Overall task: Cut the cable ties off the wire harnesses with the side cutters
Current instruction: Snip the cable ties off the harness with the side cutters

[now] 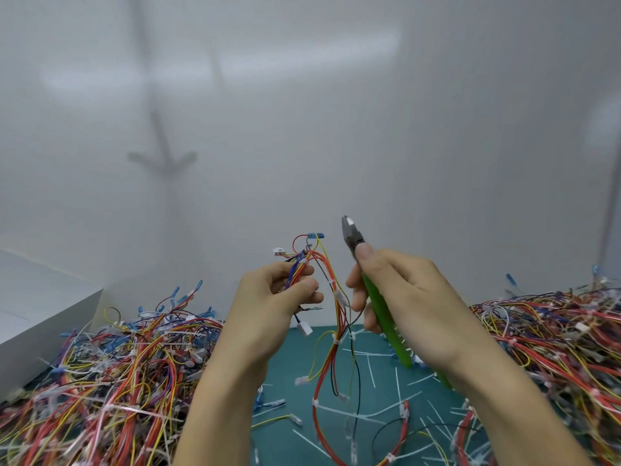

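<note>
My left hand (268, 297) pinches the upper end of a wire harness (331, 331) of red, yellow and black wires, held up above the mat. White cable ties (336, 338) still wrap its strands, and its lower loop trails down to the mat. My right hand (396, 284) grips side cutters (376, 290) with green handles. Their dark jaws point up, with a small white scrap at the tip. The jaws are a little to the right of the harness's top and do not touch it.
A teal cutting mat (292, 364) lies under my hands, strewn with cut white ties. Tangled harness piles rise at left (100, 381) and right (554, 348). A white box (43, 314) stands at far left. A pale wall fills the background.
</note>
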{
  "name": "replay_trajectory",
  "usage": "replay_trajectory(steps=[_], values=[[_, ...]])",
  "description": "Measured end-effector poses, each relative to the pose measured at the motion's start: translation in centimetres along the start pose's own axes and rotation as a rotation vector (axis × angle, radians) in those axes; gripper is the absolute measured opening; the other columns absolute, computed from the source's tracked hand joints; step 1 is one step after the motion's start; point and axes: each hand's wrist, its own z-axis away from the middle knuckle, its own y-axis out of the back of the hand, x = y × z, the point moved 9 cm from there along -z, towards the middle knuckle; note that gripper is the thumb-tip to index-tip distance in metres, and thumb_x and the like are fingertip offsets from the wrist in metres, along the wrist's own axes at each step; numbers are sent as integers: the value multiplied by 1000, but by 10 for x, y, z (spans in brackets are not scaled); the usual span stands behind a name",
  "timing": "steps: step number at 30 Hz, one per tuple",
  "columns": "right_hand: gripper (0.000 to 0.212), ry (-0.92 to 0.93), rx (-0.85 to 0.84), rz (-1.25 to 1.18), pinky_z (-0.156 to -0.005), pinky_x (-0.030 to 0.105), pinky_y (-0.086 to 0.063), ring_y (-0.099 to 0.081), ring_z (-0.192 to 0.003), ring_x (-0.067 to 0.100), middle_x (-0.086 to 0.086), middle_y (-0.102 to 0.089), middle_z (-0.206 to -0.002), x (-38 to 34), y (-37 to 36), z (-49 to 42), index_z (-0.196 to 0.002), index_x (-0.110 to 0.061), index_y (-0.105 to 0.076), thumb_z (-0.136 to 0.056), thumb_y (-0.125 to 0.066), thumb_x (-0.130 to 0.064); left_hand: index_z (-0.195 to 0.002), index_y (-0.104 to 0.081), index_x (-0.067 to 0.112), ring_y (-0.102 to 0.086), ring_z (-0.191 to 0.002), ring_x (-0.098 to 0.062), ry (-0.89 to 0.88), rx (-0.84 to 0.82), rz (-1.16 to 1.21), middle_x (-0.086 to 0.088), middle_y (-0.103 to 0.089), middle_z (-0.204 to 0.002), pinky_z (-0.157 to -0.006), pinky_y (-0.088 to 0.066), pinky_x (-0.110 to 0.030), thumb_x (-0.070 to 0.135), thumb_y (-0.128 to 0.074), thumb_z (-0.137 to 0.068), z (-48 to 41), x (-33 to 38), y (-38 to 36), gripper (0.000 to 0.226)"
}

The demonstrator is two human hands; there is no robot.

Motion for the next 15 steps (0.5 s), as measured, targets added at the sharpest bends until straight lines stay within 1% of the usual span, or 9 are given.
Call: replay_trajectory(steps=[3, 5, 7, 10, 15], values=[[50, -43, -168, 152, -68, 38, -54, -65, -58, 14, -5, -72, -75, 9, -13, 2, -81, -21, -66, -90, -42, -64, -101, -71, 12, -71, -71, -5, -8, 3, 0, -8, -74, -88, -60, -48, -8, 5, -65, -91, 0, -1, 0, 14], [50, -75, -216, 231, -68, 40, -55, -68, -59, 16, -7, -73, -76, 17, -17, 3, -81, -21, -67, -93, -43, -62, -103, -71, 11, -70, -70, -4, -11, 5, 9, -7, -75, -83, -60, -48, -8, 5, -64, -91, 0, 0, 1, 15], [50, -118, -246, 253, -69, 40, -56, -70, -61, 19, -8, -74, -76, 24, -19, 5, -81, -22, -68, -93, -43, -63, -103, -71, 12, -70, -69, -3, -19, 16, 14, -3, -75, -78, -60, -47, -8, 5, -64, -92, 0, 1, 3, 15], [50, -173, -285, 305, -67, 36, -56, -71, -61, 16, -11, -74, -77, 30, -21, 8, -79, -25, -69, -93, -42, -64, -104, -71, 12, -69, -68, -2, -32, 36, 28, -2, -74, -75, -59, -46, -7, 5, -63, -92, 1, 3, 6, 15], [52, -210, -266, 362, -62, 30, -53, -70, -60, 12, -8, -73, -72, 37, -19, 8, -80, -23, -69, -96, -38, -62, -105, -70, 10, -71, -70, -4, -46, 40, 26, -11, -75, -89, -58, -47, -7, 4, -63, -93, 2, 6, 5, 15]])
